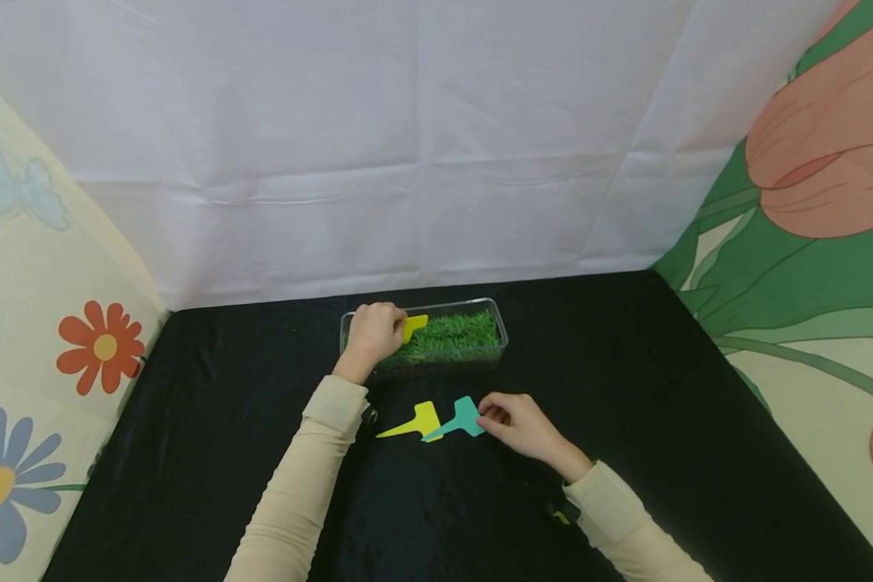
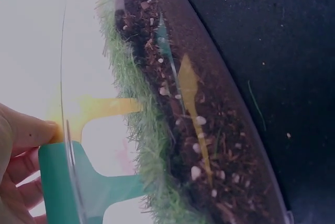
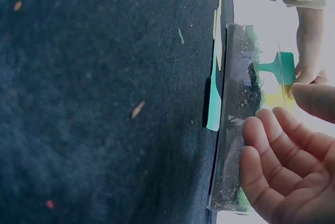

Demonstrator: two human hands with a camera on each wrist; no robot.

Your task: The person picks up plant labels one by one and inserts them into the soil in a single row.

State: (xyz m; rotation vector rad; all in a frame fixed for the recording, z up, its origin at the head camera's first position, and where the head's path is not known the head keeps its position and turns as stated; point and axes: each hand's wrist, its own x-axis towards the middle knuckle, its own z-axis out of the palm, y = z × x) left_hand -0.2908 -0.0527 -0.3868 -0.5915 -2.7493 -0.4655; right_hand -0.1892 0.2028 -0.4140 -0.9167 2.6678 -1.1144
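Note:
My left hand is at the left part of a clear plastic planter box, and its thumb and fingers pinch the head of a yellow T-shaped plant label. That label's stem reaches down into the grass. Beside it stands a teal plant label, close in front of the left fingers. On the black cloth before the planter lie another yellow label and another teal label, partly overlapping. My right hand is at the teal one's right end, fingers loosely bent, holding nothing.
Dark soil with white specks shows through the planter's wall. A black cloth covers the table. Behind it hangs a white sheet, with flower-printed panels at both sides. Small bits of debris dot the cloth.

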